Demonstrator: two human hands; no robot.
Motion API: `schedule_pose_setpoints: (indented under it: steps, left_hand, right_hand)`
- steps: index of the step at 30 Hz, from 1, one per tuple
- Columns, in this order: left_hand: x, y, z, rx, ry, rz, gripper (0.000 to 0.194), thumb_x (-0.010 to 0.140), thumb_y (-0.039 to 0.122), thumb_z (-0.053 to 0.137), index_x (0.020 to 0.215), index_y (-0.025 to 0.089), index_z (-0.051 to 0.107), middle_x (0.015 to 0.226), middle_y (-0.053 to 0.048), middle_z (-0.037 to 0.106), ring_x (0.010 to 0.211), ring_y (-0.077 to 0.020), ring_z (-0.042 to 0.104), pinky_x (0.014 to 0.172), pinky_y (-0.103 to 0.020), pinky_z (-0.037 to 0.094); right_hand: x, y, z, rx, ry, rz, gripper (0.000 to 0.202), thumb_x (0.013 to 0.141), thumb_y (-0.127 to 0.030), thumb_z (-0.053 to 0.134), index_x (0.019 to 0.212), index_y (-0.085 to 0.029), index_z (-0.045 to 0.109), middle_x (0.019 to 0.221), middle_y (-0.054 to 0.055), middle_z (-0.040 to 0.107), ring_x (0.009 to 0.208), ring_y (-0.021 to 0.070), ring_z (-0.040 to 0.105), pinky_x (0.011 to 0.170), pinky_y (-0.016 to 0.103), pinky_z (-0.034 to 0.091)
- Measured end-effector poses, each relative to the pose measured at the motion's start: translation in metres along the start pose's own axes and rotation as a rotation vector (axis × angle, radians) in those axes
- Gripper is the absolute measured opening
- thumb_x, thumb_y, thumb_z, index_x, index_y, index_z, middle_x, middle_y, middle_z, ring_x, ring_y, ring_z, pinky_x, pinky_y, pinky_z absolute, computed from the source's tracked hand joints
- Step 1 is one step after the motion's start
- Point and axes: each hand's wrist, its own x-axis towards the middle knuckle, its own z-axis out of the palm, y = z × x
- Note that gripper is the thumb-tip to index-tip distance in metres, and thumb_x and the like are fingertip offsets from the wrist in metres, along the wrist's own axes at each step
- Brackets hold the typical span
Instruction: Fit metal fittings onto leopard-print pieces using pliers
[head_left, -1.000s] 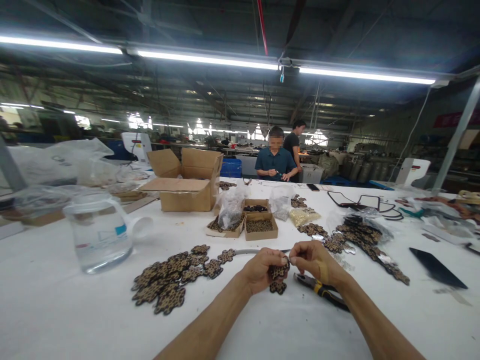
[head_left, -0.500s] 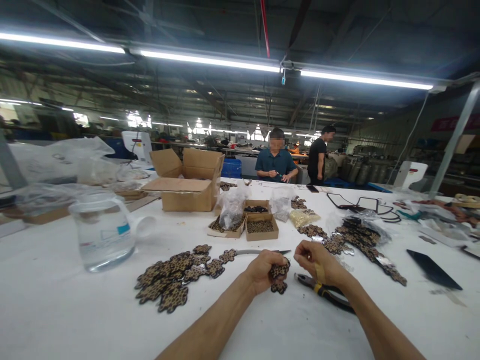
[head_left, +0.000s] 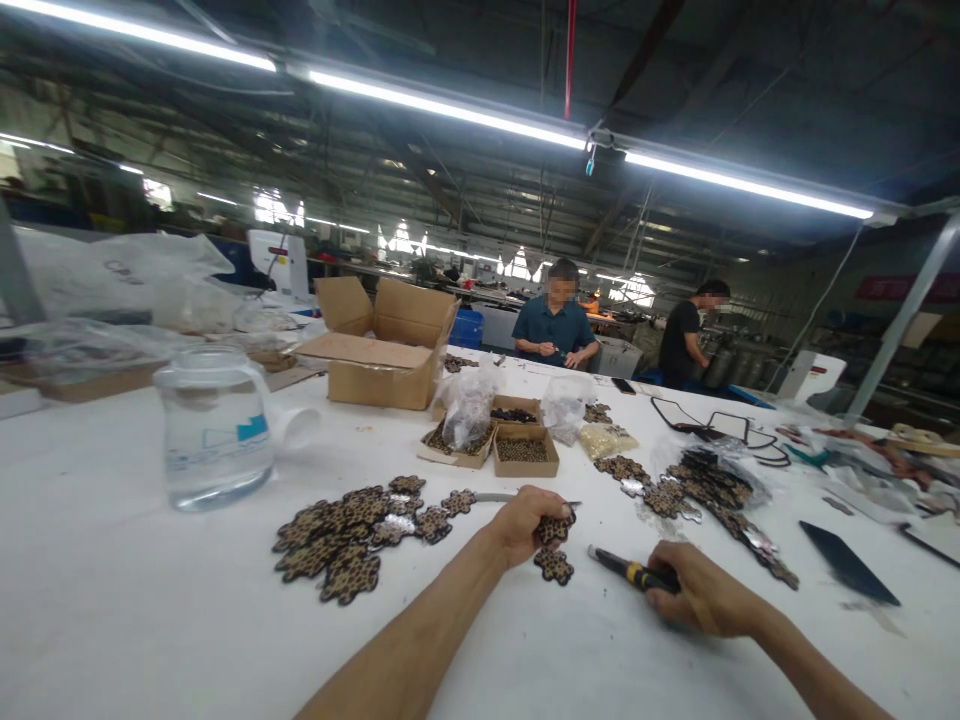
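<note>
My left hand (head_left: 525,525) is closed on a leopard-print flower piece (head_left: 553,530) with a dark edge. Just below its fingers lies another flower piece (head_left: 555,567) on the white table (head_left: 480,650). My right hand (head_left: 694,588) is wrapped round the handles of black and yellow pliers (head_left: 626,570), whose jaws point left toward the flower pieces. Left of my left hand, a pile of leopard-print pieces (head_left: 337,535) spreads over the table. Behind that hand, a thin grey tool (head_left: 495,497) is partly hidden, with its dark tip showing on the right.
Small boxes of studs (head_left: 525,470), a cardboard box (head_left: 379,385) and plastic bags (head_left: 469,405) stand ahead. A water jug (head_left: 214,440) is at left. More leopard-print pieces (head_left: 709,485) and a dark flat panel (head_left: 847,562) lie right. A person (head_left: 555,325) works across the table.
My right hand has come down and right, and closed round the pliers' handles. My left hand still holds the flower piece. The person in black has moved right and leans forward.
</note>
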Motion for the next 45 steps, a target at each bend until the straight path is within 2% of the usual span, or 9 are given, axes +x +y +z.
schedule_pose_setpoints:
  steps: [4, 7, 10, 13, 18, 26, 33, 40, 45]
  left_hand:
    - [0.0, 0.002, -0.002, 0.031, 0.021, 0.001, 0.015, 0.059, 0.02, 0.071, 0.064, 0.012, 0.06, 0.051, -0.001, 0.054, 0.046, -0.014, 0.051, 0.038, -0.024, 0.033]
    - [-0.001, 0.004, -0.001, 0.043, 0.032, 0.013, 0.014, 0.06, 0.02, 0.07, 0.064, 0.011, 0.061, 0.05, -0.001, 0.054, 0.044, -0.0132, 0.05, 0.038, -0.024, 0.033]
    - [-0.001, 0.008, -0.001, 0.055, 0.05, 0.023, 0.013, 0.06, 0.018, 0.07, 0.064, 0.011, 0.06, 0.05, -0.001, 0.055, 0.044, -0.0116, 0.049, 0.039, -0.023, 0.034]
    - [-0.002, 0.014, -0.004, 0.062, 0.067, 0.029, 0.013, 0.06, 0.019, 0.069, 0.065, 0.012, 0.059, 0.053, -0.001, 0.056, 0.044, -0.0103, 0.049, 0.04, -0.023, 0.035]
    - [-0.001, 0.021, -0.008, 0.041, 0.1, 0.053, 0.016, 0.059, 0.021, 0.069, 0.062, 0.013, 0.055, 0.053, -0.001, 0.056, 0.043, -0.0095, 0.047, 0.039, -0.022, 0.033]
    - [-0.005, 0.033, 0.003, 0.002, 0.126, 0.092, 0.017, 0.059, 0.019, 0.068, 0.058, 0.014, 0.052, 0.051, 0.002, 0.049, 0.042, -0.0095, 0.044, 0.037, -0.023, 0.029]
    - [-0.01, 0.036, 0.005, 0.109, 0.199, 0.174, 0.012, 0.063, 0.02, 0.068, 0.061, 0.013, 0.058, 0.052, 0.002, 0.05, 0.044, -0.0086, 0.041, 0.042, -0.023, 0.028]
    - [-0.014, 0.038, 0.014, 0.278, 0.215, 0.387, 0.016, 0.067, 0.024, 0.074, 0.072, 0.01, 0.068, 0.068, -0.003, 0.063, 0.061, -0.0105, 0.051, 0.059, -0.023, 0.036]
    - [-0.019, 0.039, 0.023, 0.388, 0.201, 0.492, 0.019, 0.077, 0.031, 0.072, 0.079, 0.012, 0.067, 0.072, -0.003, 0.063, 0.066, -0.0117, 0.052, 0.062, -0.022, 0.036]
  right_hand:
    - [0.014, -0.013, 0.002, 0.626, -0.075, 0.027, 0.042, 0.084, -0.054, 0.056, 0.089, -0.014, 0.066, 0.075, 0.005, 0.062, 0.066, 0.0191, 0.057, 0.06, 0.031, 0.045]
    - [0.031, -0.032, 0.007, 1.141, -0.05, 0.006, 0.043, 0.082, -0.052, 0.062, 0.097, -0.012, 0.065, 0.083, 0.007, 0.063, 0.069, 0.0172, 0.061, 0.059, 0.028, 0.047]
    - [0.047, -0.054, 0.015, 1.255, -0.072, 0.066, 0.045, 0.073, -0.045, 0.075, 0.103, -0.013, 0.063, 0.079, 0.004, 0.062, 0.064, 0.0153, 0.062, 0.043, 0.02, 0.035]
    - [0.056, -0.07, 0.025, 1.133, -0.136, 0.065, 0.049, 0.074, -0.049, 0.073, 0.107, -0.015, 0.058, 0.077, 0.004, 0.065, 0.056, 0.017, 0.064, 0.037, 0.018, 0.023]
    - [0.055, -0.08, 0.035, 0.817, -0.049, -0.056, 0.038, 0.083, -0.051, 0.062, 0.094, -0.015, 0.056, 0.083, 0.007, 0.071, 0.066, 0.0187, 0.068, 0.047, 0.022, 0.041]
    - [0.057, -0.078, 0.027, 0.738, 0.022, -0.047, 0.04, 0.088, -0.042, 0.052, 0.122, -0.021, 0.048, 0.109, 0.01, 0.065, 0.094, 0.0244, 0.067, 0.061, 0.032, 0.058]
    - [0.052, -0.086, 0.042, 0.143, 0.389, -0.308, 0.065, 0.086, -0.014, 0.044, 0.15, -0.019, 0.031, 0.126, 0.016, 0.053, 0.116, 0.0279, 0.055, 0.101, 0.045, 0.046]
    - [0.064, -0.082, 0.073, -0.005, 0.563, -0.349, 0.086, 0.076, 0.001, 0.043, 0.155, -0.02, 0.018, 0.118, 0.014, 0.052, 0.104, 0.0261, 0.056, 0.092, 0.041, 0.051]
    - [0.06, -0.09, 0.071, -0.143, 0.659, -0.265, 0.1, 0.069, 0.007, 0.04, 0.158, -0.023, 0.008, 0.124, 0.016, 0.049, 0.112, 0.0301, 0.052, 0.086, 0.042, 0.054]
